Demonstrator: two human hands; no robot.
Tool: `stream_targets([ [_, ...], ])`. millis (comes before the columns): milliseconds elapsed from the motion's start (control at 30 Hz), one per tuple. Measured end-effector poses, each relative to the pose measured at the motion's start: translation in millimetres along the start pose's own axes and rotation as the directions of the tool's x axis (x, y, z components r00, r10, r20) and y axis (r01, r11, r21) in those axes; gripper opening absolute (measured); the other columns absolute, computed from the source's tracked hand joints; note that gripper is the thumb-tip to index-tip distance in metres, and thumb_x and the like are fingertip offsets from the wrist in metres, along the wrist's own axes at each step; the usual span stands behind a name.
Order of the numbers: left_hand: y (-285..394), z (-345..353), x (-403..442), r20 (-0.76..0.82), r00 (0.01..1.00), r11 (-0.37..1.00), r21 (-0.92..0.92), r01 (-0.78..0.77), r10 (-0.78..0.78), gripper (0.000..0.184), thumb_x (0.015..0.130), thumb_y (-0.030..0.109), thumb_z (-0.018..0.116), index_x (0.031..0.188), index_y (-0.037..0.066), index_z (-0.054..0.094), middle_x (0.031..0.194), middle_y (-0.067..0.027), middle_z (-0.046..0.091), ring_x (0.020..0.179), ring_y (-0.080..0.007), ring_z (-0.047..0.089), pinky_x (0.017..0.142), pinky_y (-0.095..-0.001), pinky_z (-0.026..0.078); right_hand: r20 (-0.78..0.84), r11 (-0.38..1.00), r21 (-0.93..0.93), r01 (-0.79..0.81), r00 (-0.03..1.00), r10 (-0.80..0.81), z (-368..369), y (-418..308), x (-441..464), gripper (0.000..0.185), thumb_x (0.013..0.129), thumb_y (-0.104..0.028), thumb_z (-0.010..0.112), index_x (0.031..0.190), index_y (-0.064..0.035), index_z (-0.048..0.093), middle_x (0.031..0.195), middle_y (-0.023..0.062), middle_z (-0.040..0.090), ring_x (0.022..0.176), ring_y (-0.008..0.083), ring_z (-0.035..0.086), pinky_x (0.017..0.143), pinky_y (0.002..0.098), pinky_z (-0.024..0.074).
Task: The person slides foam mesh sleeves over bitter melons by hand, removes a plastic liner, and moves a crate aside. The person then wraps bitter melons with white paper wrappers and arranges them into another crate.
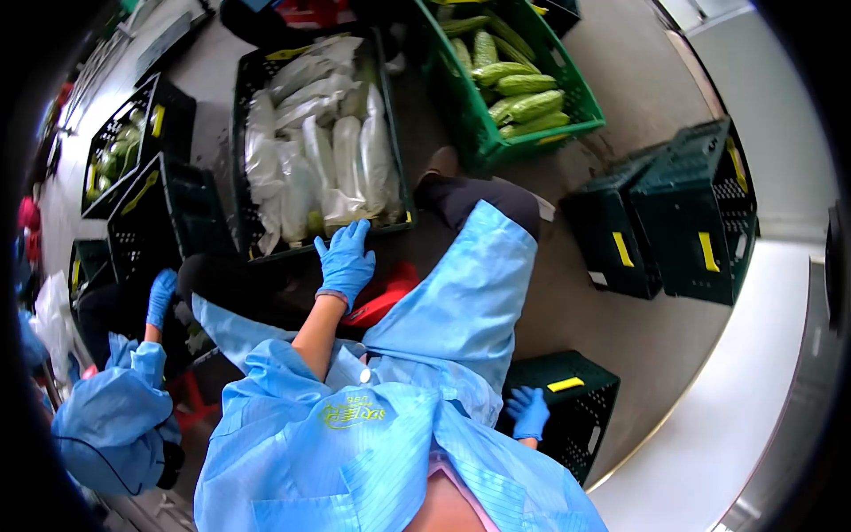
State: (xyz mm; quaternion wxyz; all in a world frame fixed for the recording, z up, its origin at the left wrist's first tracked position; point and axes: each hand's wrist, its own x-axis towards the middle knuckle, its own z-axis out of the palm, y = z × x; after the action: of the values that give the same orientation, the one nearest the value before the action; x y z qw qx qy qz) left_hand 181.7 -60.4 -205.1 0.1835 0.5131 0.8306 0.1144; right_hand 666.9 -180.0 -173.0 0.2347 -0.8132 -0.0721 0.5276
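Note:
My left hand [346,262], in a blue glove, is at the near edge of a dark crate [403,173], its fingers stretched out and slightly spread. Long pale vegetables in clear plastic bags [324,151] fill that crate, several side by side. Nothing shows in the left hand's grasp. Low on the right, my right hand [529,412], gloved in blue too, lies beside a dark green crate [572,377] with a yellow tab. Its fingers are apart and hold nothing that I can see. Whether it touches the crate, I cannot tell.
Bitter melons [523,93] lie in a green crate [492,151] ahead. Two dark crates [660,222] stand at the right near a white wall. A co-worker in a blue gown [115,426] sits at the left, near more crates [168,208]. Under me shows a red stool [386,297].

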Motion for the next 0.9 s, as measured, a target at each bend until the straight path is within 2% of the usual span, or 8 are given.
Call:
stream_targets([
  [167, -52, 0, 8, -0.036, 0.982, 0.967, 0.172, 0.189, -0.186, 0.029, 0.076, 0.022, 0.067, 0.105, 0.02, 0.068, 0.1, -0.0069, 0.067, 0.102, -0.0278, 0.061, 0.101, -0.062, 0.03, -0.398, 0.698, -0.582, 0.418, 0.602, -0.692, -45, -39, 47, 0.041, 0.089, -0.028, 0.066, 0.111, 0.0069, 0.064, 0.102, 0.0172, 0.07, 0.086, 0.0292, 0.066, 0.076, 0.0393, 0.0514],
  [267, -49, -1, 21, 0.028, 0.964, 0.935, 0.251, 0.25, -0.265, 0.013, 0.076, 0.02, 0.063, 0.084, 0.015, 0.072, 0.087, -0.0095, 0.069, 0.091, -0.03, 0.065, 0.094, -0.0549, 0.035, -0.467, 0.851, -0.463, 0.246, 0.749, -0.47, -56, -34, 91, 0.04, 0.088, -0.029, 0.067, 0.107, 0.0062, 0.067, 0.099, 0.0193, 0.07, 0.083, 0.0301, 0.064, 0.076, 0.0413, 0.0506],
  [467, -47, 5, 19, -0.064, 0.97, 0.952, 0.187, 0.244, -0.236, 0.013, 0.075, 0.012, 0.062, 0.082, 0.01, 0.073, 0.082, -0.0114, 0.069, 0.085, -0.0298, 0.064, 0.097, -0.0642, 0.035, 0.212, 0.51, -0.697, 0.505, 0.824, -0.526, -39, -25, 218, 0.031, 0.091, -0.028, 0.054, 0.094, -0.0041, 0.073, 0.096, 0.0182, 0.071, 0.087, 0.0324, 0.069, 0.07, 0.0444, 0.0524],
  [533, -48, 6, 19, -0.053, 0.973, 0.958, 0.175, 0.229, -0.223, 0.013, 0.077, 0.013, 0.062, 0.083, 0.009, 0.073, 0.083, -0.0119, 0.068, 0.085, -0.0303, 0.064, 0.097, -0.0655, 0.035, 0.653, -0.455, -0.742, 0.491, 0.681, -0.33, 39, -82, 136, 0.028, 0.091, -0.027, 0.054, 0.093, -0.0049, 0.071, 0.09, 0.0185, 0.069, 0.083, 0.0387, 0.066, 0.067, 0.0479, 0.052],
  [600, -48, 7, 18, -0.065, 0.973, 0.957, 0.176, 0.231, -0.223, 0.013, 0.078, 0.013, 0.062, 0.083, 0.01, 0.073, 0.084, -0.0106, 0.068, 0.087, -0.0301, 0.064, 0.1, -0.067, 0.033, 0.678, -0.458, -0.734, 0.5, 0.568, -0.467, 84, -104, 126, 0.023, 0.091, -0.022, 0.054, 0.093, -0.0092, 0.073, 0.091, 0.0195, 0.069, 0.082, 0.0378, 0.066, 0.067, 0.0444, 0.0524],
  [700, -48, 7, 18, -0.038, 0.97, 0.957, 0.157, 0.243, -0.24, 0.012, 0.078, 0.013, 0.06, 0.085, 0.011, 0.07, 0.088, -0.0101, 0.065, 0.09, -0.0299, 0.062, 0.101, -0.0666, 0.03, 0.344, 0.186, -0.633, 0.751, 0.488, -0.802, 157, -156, 49, 0.023, 0.092, -0.018, 0.057, 0.1, -0.0017, 0.072, 0.095, 0.0085, 0.073, 0.081, 0.0144, 0.063, 0.073, 0.0319, 0.0511],
  [733, -47, 7, 18, -0.033, 0.967, 0.954, 0.157, 0.256, -0.254, 0.013, 0.078, 0.013, 0.06, 0.086, 0.012, 0.071, 0.088, -0.0106, 0.065, 0.09, -0.0297, 0.061, 0.102, -0.0663, 0.03, 0.436, 0.598, -0.041, 0.801, 0.553, -0.71, 157, -175, 113, 0.028, 0.096, -0.019, 0.054, 0.106, 0.0019, 0.069, 0.101, 0.0085, 0.071, 0.09, 0.0178, 0.062, 0.081, 0.0313, 0.0501],
  [900, -38, -5, 15, -0.011, 0.974, 0.974, -0.04, 0.225, -0.225, 0.027, 0.077, 0.021, 0.062, 0.103, 0.013, 0.066, 0.096, -0.0122, 0.065, 0.093, -0.0323, 0.061, 0.1, -0.0612, 0.031, 0.367, 0.25, -0.132, 0.959, 0.281, -0.887, 262, -278, -65, 0.045, 0.103, -0.036, 0.043, 0.134, -0.0052, 0.055, 0.12, 0.0122, 0.066, 0.104, 0.0205, 0.063, 0.089, 0.0321, 0.0487],
])
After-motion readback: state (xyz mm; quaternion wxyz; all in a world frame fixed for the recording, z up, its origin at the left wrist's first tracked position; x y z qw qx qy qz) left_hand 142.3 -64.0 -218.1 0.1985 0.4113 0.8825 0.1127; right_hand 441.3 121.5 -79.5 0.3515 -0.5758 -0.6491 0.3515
